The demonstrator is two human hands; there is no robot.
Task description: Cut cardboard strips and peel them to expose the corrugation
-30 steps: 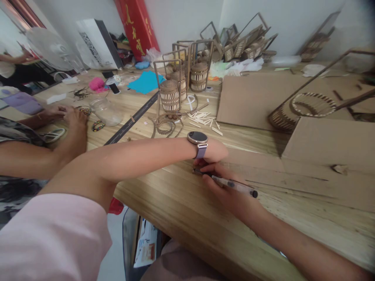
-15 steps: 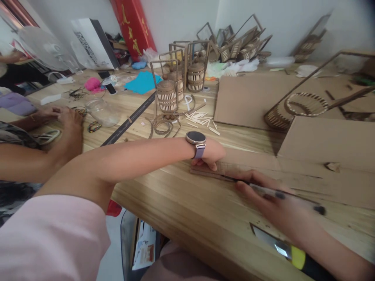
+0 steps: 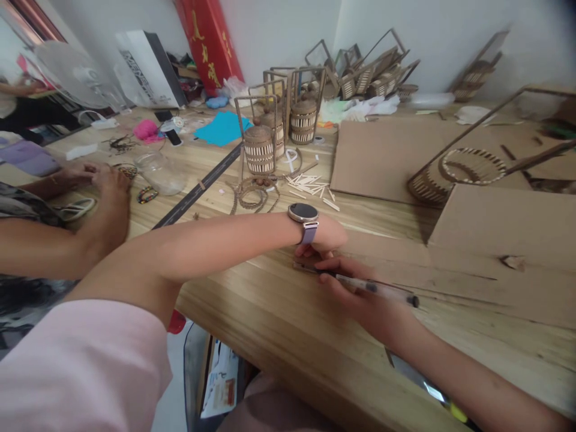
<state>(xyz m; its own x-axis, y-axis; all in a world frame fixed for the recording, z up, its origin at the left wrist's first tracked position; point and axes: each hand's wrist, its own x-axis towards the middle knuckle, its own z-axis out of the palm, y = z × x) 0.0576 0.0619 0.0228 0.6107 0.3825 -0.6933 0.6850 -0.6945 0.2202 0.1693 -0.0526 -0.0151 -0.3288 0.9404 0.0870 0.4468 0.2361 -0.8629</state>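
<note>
My left hand [image 3: 327, 235], with a watch [image 3: 303, 212] on its wrist, presses on the left end of a flat cardboard piece [image 3: 391, 247]. Its fingers are bent down and partly hidden, so I cannot tell whether they grip anything. Just to the right, my right hand [image 3: 355, 291] is closed around a clear pen [image 3: 382, 290] with a dark tip and a dark end. The pen's tip points left at a thin strip [image 3: 302, 266] along the cardboard's near edge, close to my left fingers.
Small woven baskets [image 3: 258, 150] and pale sticks [image 3: 310, 185] lie beyond my left arm. A larger basket [image 3: 427, 180] stands at right. A knife [image 3: 420, 381] is partly under my right forearm. Another person's hands [image 3: 105, 180] are at left.
My right hand has moved left along the cardboard edge with the pen, closer to my left hand. The knife is now more covered by my forearm. My left hand has barely moved.
</note>
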